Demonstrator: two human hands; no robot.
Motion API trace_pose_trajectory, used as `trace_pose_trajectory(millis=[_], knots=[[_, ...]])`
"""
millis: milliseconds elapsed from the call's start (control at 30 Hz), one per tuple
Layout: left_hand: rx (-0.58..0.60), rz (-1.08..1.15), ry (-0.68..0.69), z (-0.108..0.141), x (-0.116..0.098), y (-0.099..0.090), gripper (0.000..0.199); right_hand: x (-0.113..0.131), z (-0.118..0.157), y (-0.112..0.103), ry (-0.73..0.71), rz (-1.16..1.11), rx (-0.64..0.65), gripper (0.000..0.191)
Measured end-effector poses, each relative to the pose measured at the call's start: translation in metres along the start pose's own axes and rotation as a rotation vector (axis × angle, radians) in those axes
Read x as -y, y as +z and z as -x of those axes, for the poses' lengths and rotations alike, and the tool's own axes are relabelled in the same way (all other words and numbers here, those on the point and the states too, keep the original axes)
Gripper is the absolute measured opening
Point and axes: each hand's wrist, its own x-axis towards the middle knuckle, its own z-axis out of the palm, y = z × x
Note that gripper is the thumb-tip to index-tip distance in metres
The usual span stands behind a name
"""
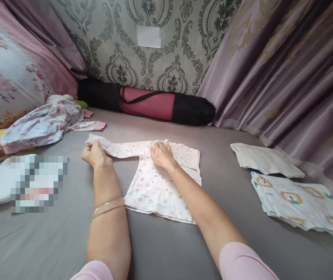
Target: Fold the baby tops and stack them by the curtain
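A small white baby shirt (pixel 151 182) with a pastel print lies on the grey sheet in front of me. Its left sleeve stretches out to the side, while the right sleeve looks folded across the upper body. My left hand (pixel 94 153) is closed on the cuff end of the outstretched sleeve. Flat on the shirt's chest, just below the neckline, rests my right hand (pixel 162 154), fingers extended. The right forearm hides part of the shirt's lower right side.
Folded cloths, one cream (pixel 264 158) and one lion-printed (pixel 297 200), lie at right. A black and red rolled bag (pixel 147 103) lies along the wall. At left are crumpled floral clothes (pixel 46 122), a white device (pixel 5 181) and a blurred-out item (pixel 39 184).
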Motion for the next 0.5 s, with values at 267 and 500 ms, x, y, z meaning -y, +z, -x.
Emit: trace_pose_trajectory(millis=[267, 500], knots=[[0.216, 0.248, 0.010, 0.027, -0.049, 0.021, 0.026, 0.008, -0.010, 0.019, 0.008, -0.024, 0.024, 0.067], [0.597, 0.435, 0.056, 0.075, -0.069, 0.055, 0.022, 0.008, -0.010, 0.023, 0.000, -0.028, -0.023, 0.075]])
